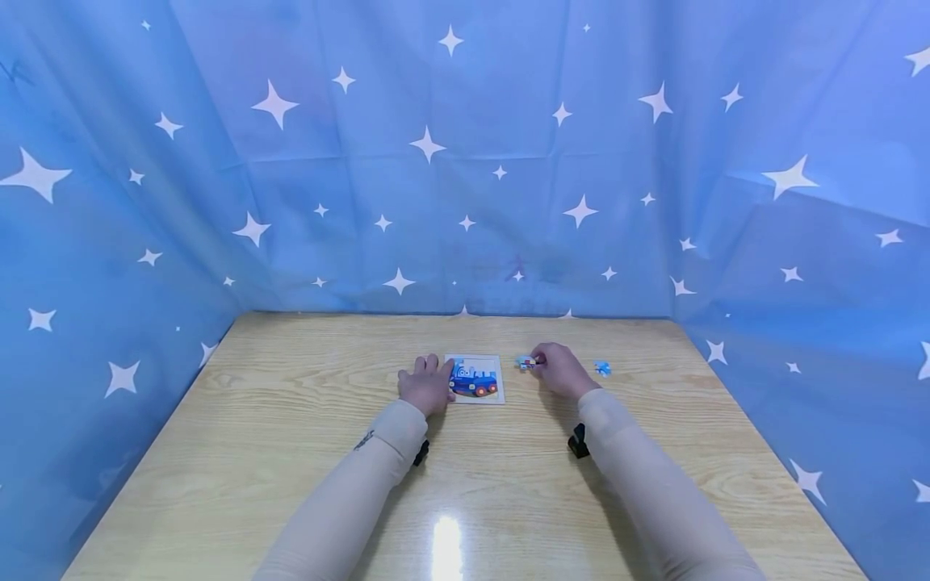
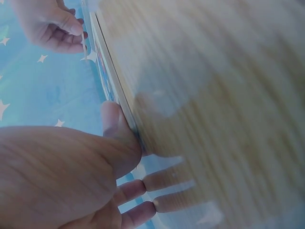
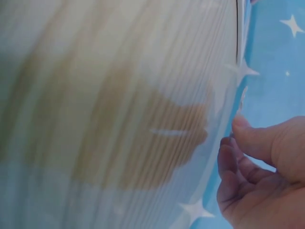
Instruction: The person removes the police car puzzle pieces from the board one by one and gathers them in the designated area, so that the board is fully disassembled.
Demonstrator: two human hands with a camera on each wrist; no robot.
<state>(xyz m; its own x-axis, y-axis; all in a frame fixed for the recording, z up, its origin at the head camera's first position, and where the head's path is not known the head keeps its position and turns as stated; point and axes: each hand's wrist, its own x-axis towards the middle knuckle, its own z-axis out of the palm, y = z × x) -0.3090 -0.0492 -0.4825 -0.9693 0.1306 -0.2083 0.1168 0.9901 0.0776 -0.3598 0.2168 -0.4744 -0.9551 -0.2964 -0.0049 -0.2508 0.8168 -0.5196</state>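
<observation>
A small jigsaw puzzle (image 1: pixel 475 379) with a blue cartoon train and a white border lies flat on the table. My left hand (image 1: pixel 427 385) rests at its left edge, thumb on the board and the other fingers touching the tabletop, as the left wrist view also shows. To the right of the board, my right hand (image 1: pixel 561 369) pinches a puzzle piece (image 1: pixel 526 362) between thumb and fingers. Seen edge-on in the right wrist view, that puzzle piece (image 3: pixel 242 99) is thin and held off the table. Another blue puzzle piece (image 1: pixel 602 368) lies right of my right hand.
The wood-grain table (image 1: pixel 261 452) is glossy and reflects the hands in the wrist views. Behind it and along both sides hangs a blue curtain (image 1: pixel 494 186) with white stars. A dark wrist device (image 1: pixel 579 442) shows under the right forearm.
</observation>
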